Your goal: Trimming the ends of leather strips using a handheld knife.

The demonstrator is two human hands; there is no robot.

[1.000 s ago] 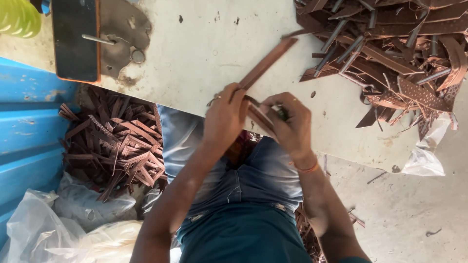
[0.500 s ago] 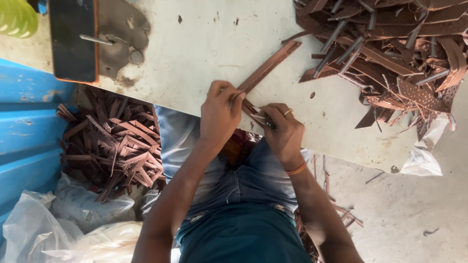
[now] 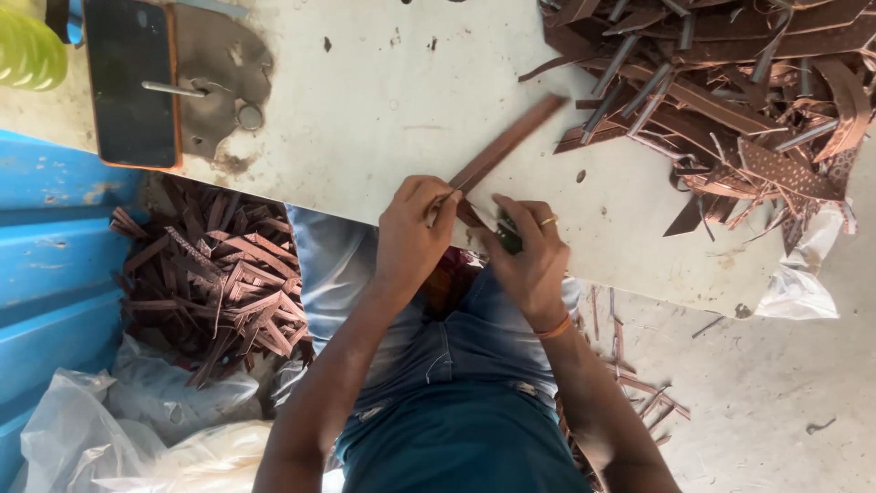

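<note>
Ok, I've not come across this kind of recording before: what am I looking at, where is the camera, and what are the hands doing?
There is no machine here: a person works with two bare hands, and the single camera sits on that person's head, looking down past the arms and lap. The pale worktable runs across the top of the picture. The left hand pinches the near end of a long brown strip, which looks like leather and lies slanting across the table edge. The right hand grips a small dark tool against that same end; the tool is mostly hidden, so its kind is unclear. At the upper right lies a heap of brown strips and offcuts. At the upper left lies a dark phone. Below the table, on the left, is another pile of cut strips, beside a blue container and clear plastic bags.
</note>
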